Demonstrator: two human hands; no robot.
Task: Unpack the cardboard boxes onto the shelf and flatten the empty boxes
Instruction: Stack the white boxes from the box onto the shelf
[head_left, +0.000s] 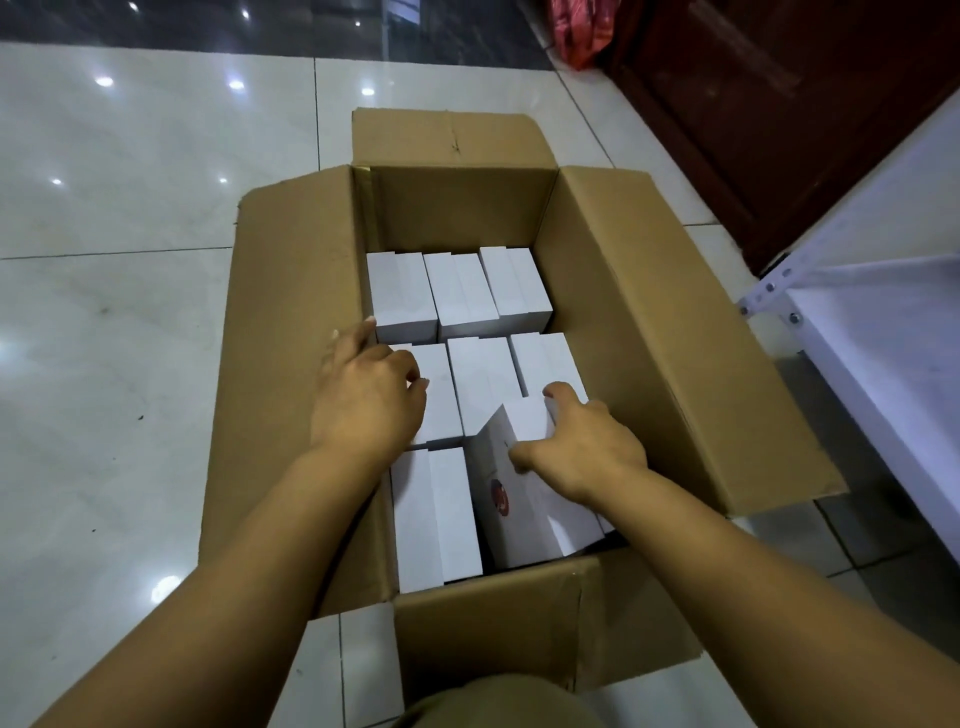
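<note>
An open cardboard box (639, 322) stands on the tiled floor with all flaps folded out. Inside lie several white cartons in rows (460, 293). My right hand (576, 447) grips a tilted white carton (524, 499) with a red mark on its side, lifted out of the near right row. My left hand (366, 395) reaches into the left side of the box, its fingers curled round the top of a white carton (441, 400) in the middle row.
A white metal shelf (883, 332) stands at the right, close to the box's right flap. A dark red wooden door (779, 104) is behind it, with a red bag (576, 31) at the top. White floor tiles (130, 312) lie to the left.
</note>
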